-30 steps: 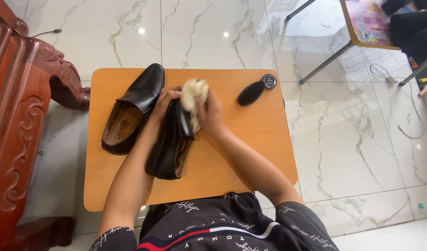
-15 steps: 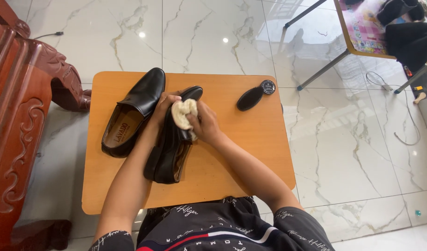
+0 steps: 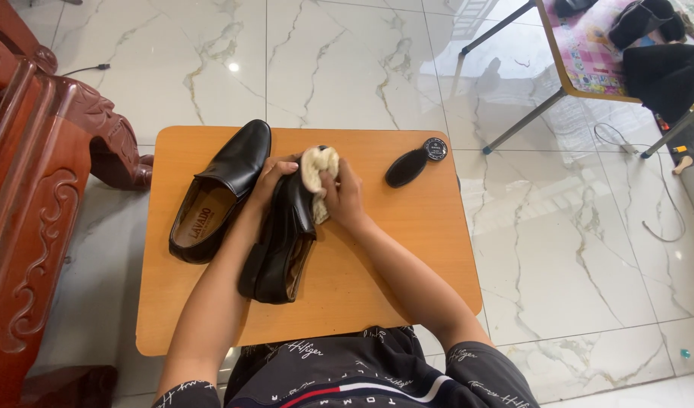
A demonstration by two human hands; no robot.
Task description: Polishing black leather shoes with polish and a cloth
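Observation:
On the small wooden table (image 3: 377,279) lie two black leather shoes. My left hand (image 3: 265,185) grips the nearer shoe (image 3: 279,249) at its toe end, holding it tilted on its side. Pressed against that shoe's toe is a cream cloth (image 3: 317,175), bunched in my right hand (image 3: 345,198). The second shoe (image 3: 220,189) rests flat to the left, its tan insole showing. A black polish bottle with a round cap (image 3: 415,162) lies on the table to the right of my hands.
A carved dark red wooden piece of furniture (image 3: 37,204) stands close on the left. Marble floor tiles surround the table. At the top right is a metal-legged table (image 3: 589,75) with dark bags, and cables trail on the floor.
My right hand has slid the cloth along the toe of the held shoe, down and then back up toward the tip. The other shoe and the bottle have not moved.

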